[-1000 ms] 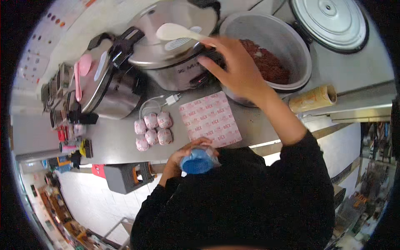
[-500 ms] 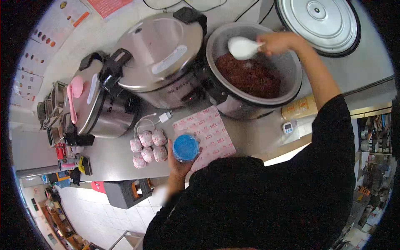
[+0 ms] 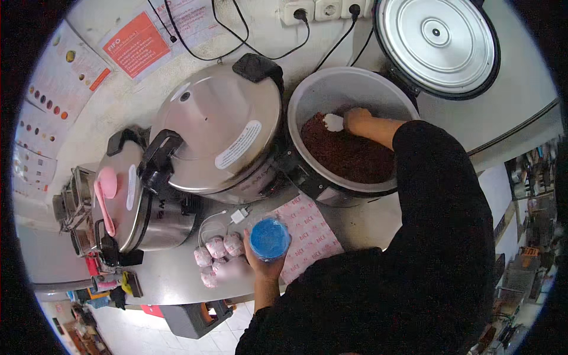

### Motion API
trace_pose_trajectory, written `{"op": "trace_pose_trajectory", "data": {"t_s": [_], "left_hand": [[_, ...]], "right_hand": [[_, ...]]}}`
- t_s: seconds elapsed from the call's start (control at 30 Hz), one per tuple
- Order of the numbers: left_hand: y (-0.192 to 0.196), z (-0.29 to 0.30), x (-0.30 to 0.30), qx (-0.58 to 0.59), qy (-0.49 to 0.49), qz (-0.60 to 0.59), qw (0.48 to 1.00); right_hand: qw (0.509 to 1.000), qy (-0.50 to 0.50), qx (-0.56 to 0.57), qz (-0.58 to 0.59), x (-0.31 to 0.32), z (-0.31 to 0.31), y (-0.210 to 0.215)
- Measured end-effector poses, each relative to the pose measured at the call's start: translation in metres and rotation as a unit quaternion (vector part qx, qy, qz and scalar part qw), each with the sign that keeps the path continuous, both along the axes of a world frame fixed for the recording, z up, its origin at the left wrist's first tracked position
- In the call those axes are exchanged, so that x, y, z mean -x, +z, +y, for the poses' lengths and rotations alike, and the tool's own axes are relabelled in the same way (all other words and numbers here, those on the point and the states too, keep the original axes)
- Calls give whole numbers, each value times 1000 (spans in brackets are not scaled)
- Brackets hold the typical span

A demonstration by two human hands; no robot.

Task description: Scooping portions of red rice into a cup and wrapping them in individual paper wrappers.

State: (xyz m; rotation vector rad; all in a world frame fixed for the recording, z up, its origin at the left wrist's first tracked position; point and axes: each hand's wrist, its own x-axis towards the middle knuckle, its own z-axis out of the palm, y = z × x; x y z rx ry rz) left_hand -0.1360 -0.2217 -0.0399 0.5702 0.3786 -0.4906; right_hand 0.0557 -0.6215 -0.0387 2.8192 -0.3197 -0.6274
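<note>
My right hand (image 3: pixel 360 122) grips a white rice paddle (image 3: pixel 333 122), its blade partly sunk in the dark reddish-brown rice (image 3: pixel 343 155). The rice lies in the grey inner pot of an open rice cooker (image 3: pixel 297 106). My left hand (image 3: pixel 266 270) is wrapped round a round blue cup (image 3: pixel 269 239) that looks lined with clear film; I cannot make out any rice in it. Below and beside the cup lies a pink printed paper sheet (image 3: pixel 313 238) on the steel counter. Several paper-wrapped bundles (image 3: pixel 216 245) sit just left of my left hand.
Two lidded steel rice cookers (image 3: pixel 204 127) stand to the left, a pink paddle (image 3: pixel 106 186) on the farther-left one. A white charger (image 3: pixel 239 215) with its cable lies behind the bundles. The open cooker's round lid (image 3: pixel 438 44) is raised at the back right. Sockets (image 3: pixel 327 10) line the wall.
My right hand has lowered the paddle from above the pot down into the rice. My left hand still holds the blue cup over the paper's left side. The view has tilted toward the wall.
</note>
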Motion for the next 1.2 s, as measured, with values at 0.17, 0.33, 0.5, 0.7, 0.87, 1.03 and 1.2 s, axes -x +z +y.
{"op": "trace_pose_trajectory", "data": {"t_s": [0.17, 0.33, 0.5, 0.7, 0.87, 1.03, 1.2], "left_hand": [[7, -6, -18, 75, -33, 54, 995], [-5, -6, -28, 17, -73, 52, 996], [-3, -7, -37, 21, -76, 59, 995], [16, -17, -33, 16, -99, -40, 994], [13, -28, -31, -68, -105, -105, 987], [37, -35, -34, -98, -92, -99, 986], [35, -39, -40, -117, -93, -102, 983]], "right_hand": [[998, 56, 9, 6, -30, 17, 80], [998, 22, -59, -10, -42, -15, -32], [998, 53, 22, 11, -22, 40, 62], [981, 34, 183, 61, -21, 3, 35], [986, 134, 95, -11, -2, 36, 18], [988, 154, 29, -12, 3, 63, 52], [991, 83, -91, -55, 9, 50, 45]]}}
